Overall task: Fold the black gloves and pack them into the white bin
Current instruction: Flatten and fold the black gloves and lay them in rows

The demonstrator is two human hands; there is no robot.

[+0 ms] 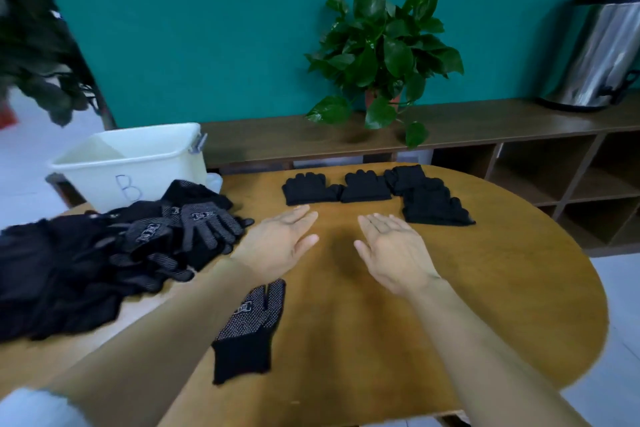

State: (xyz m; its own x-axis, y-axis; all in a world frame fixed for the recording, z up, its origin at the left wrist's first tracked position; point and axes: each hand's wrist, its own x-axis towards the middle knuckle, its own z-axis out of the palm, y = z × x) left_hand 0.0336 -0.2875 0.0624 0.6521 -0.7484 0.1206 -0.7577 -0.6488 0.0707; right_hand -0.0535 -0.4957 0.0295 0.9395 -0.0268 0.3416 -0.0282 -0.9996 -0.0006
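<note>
Four folded gloves point(374, 192) lie at the table's point(485, 288) far side, one loose glove point(249, 329) at its near side under the left forearm, a heap point(104, 253) at its left. One white bin point(138, 163) stands beyond the table's left edge. Two hands, left point(280, 243) and right point(394, 250), hover flat and empty over the table's middle.

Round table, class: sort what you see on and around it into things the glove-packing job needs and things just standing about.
Needed for the job:
- heap of loose gloves
- single glove under the left forearm
- folded gloves
- white bin
- left hand and right hand, both empty

Just standing about:
- potted plant
- steel urn
- wooden shelf
</note>
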